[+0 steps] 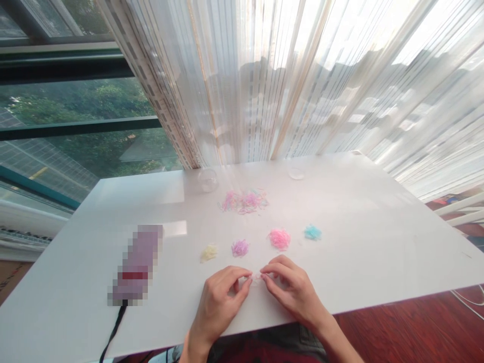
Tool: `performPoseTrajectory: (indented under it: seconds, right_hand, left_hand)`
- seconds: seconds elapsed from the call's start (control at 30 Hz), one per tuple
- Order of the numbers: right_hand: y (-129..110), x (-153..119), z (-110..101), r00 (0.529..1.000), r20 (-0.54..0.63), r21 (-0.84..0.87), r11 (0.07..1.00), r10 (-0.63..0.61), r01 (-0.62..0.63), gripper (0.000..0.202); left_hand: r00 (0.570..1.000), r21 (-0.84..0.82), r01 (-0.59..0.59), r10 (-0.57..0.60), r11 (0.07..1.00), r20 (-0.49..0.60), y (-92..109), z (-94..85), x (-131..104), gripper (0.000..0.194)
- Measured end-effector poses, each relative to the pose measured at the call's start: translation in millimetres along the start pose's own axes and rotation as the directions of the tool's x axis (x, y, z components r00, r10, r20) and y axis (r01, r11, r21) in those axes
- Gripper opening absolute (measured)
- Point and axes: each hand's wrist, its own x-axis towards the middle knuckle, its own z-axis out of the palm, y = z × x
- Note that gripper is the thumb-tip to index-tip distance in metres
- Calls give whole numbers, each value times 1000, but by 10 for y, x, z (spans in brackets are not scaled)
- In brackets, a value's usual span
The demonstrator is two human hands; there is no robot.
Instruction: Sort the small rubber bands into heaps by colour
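Note:
My left hand (pixel 223 295) and my right hand (pixel 293 287) face each other near the table's front edge. Thumb and forefinger are pinched together on each, and what the tips hold is too small to make out. Between the fingertips lie a few pale pink thin pieces (pixel 256 278). Just beyond the hands are sorted heaps of small thin pieces: a yellow heap (pixel 208 253), a purple heap (pixel 240 247), a pink heap (pixel 280 239) and a blue heap (pixel 312 232). Farther back spreads a mixed-colour heap (pixel 244 201).
The white table (pixel 378 227) stands against sheer striped curtains (pixel 242 91) and a window. A clear round container (pixel 207 180) and a clear shallow lid or dish (pixel 296 173) sit at the back. On the left lies a blurred-out purple object (pixel 138 257) with a black strap (pixel 115 327).

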Motion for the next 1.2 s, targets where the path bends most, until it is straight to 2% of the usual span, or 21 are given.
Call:
performPoseTrajectory:
  seconds: [0.43, 1.2]
  right_hand:
    - [1, 13, -3, 1000, -11, -1, 1000, -17, 16, 16]
    - [0, 18, -7, 1000, 24, -16, 1000, 17, -17, 21]
  left_hand:
    - [999, -8, 35, -35, 999, -29, -1, -11, -31, 9]
    - [997, 28, 77, -78, 997, 14, -8, 6, -30, 9]
